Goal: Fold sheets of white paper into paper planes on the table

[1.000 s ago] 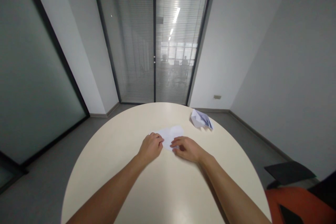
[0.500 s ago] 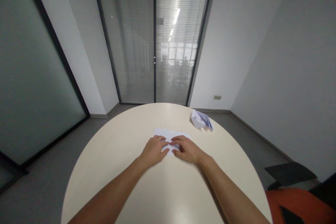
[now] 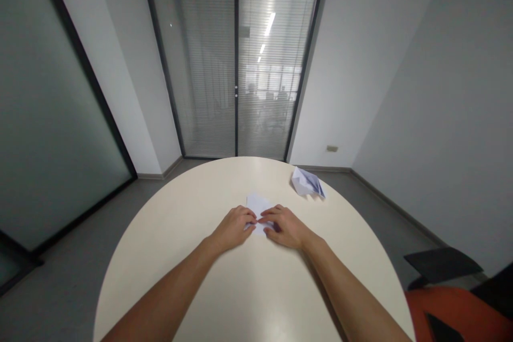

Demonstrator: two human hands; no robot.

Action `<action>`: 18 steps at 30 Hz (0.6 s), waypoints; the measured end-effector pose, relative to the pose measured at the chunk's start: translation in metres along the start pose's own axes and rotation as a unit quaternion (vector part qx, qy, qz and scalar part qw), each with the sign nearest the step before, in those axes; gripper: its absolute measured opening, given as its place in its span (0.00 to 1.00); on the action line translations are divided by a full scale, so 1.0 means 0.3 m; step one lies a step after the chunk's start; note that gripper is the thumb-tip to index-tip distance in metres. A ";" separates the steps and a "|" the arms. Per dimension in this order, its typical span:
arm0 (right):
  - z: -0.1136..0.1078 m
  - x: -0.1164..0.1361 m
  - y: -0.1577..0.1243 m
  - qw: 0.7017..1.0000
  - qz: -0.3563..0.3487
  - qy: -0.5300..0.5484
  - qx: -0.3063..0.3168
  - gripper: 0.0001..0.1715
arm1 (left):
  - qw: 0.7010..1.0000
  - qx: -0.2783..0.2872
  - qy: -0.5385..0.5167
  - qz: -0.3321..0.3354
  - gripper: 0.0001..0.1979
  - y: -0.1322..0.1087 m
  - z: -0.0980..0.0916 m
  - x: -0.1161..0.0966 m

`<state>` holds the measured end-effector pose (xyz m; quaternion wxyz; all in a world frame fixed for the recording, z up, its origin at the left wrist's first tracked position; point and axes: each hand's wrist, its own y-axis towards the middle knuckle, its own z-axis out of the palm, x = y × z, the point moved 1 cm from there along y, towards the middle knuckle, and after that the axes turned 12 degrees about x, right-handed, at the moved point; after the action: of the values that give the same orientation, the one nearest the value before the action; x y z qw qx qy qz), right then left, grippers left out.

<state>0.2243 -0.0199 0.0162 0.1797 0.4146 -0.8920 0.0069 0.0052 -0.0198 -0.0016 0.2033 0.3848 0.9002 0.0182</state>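
Note:
A white sheet of paper (image 3: 258,203) lies on the round table, partly covered by my hands, and its folds are hard to make out. My left hand (image 3: 236,226) is closed on the paper's left side, thumb and fingertips pinching near its edge. From the other side, my right hand (image 3: 284,227) grips the paper with bent fingers, its index fingertip close to the left hand's fingertips. Farther back on the right, a folded white paper piece (image 3: 308,183) with a bluish shaded side sits near the table's edge, apart from both hands.
The cream round table (image 3: 180,208) fills the lower middle. An orange chair (image 3: 449,310) with a black armrest (image 3: 444,264) stands at the lower right. Beyond the table are glass doors with blinds (image 3: 236,64), and a frosted glass panel (image 3: 52,107) is at the left.
The sheet's visible far part has become narrower, its left corner no longer reaching out beyond my left hand. My left hand has shifted slightly left; the right has barely moved.

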 end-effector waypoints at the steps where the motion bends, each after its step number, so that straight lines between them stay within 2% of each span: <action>1: -0.004 0.001 0.001 1.000 -0.003 -0.001 0.002 0.19 | 1.000 0.003 0.003 -0.001 0.10 0.001 -0.002 0.002; 6: -0.021 0.007 0.000 0.999 -0.018 0.026 0.010 0.16 | 0.999 0.002 0.036 -0.033 0.12 0.003 -0.015 0.007; 12: 0.000 0.006 -0.004 0.996 -0.020 0.085 0.011 0.16 | 0.997 0.000 0.052 -0.052 0.11 -0.003 -0.031 -0.026; 18: 0.006 0.000 -0.010 0.997 -0.007 0.072 0.018 0.18 | 0.998 0.030 0.043 -0.040 0.21 -0.015 0.004 -0.002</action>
<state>0.2259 -0.0222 0.0141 0.2362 0.4222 -0.8737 0.0515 0.0030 -0.0235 -0.0034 0.1530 0.3533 0.9229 0.0000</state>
